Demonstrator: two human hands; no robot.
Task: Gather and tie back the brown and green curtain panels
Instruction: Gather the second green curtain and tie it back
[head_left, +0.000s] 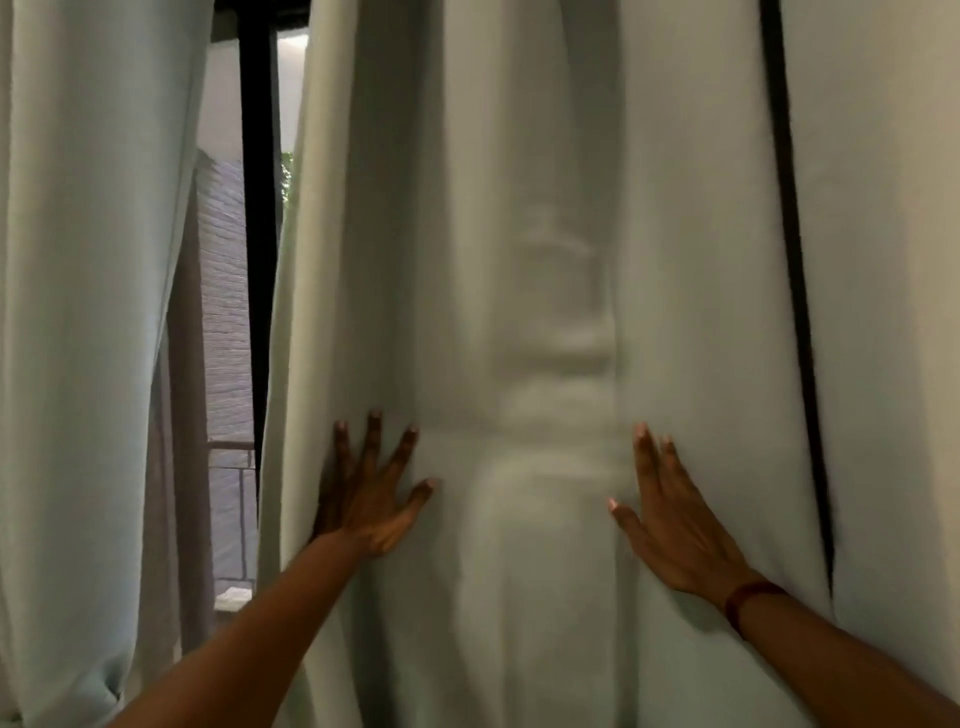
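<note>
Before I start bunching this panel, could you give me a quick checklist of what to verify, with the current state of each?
1. Left hand flat on the green panel, fingers spread: ok.
2. Right hand flat on the same panel: ok.
3. Fabric actually gripped: not ok, both hands are open, only pressing.
4. Fold between the hands bunched for gathering: ok, it is already wrinkled there.
5. Brown panel included: not ok, it hangs apart by the window gap, untouched.
6. Tie-back within reach: cannot tell, none is visible.
</note>
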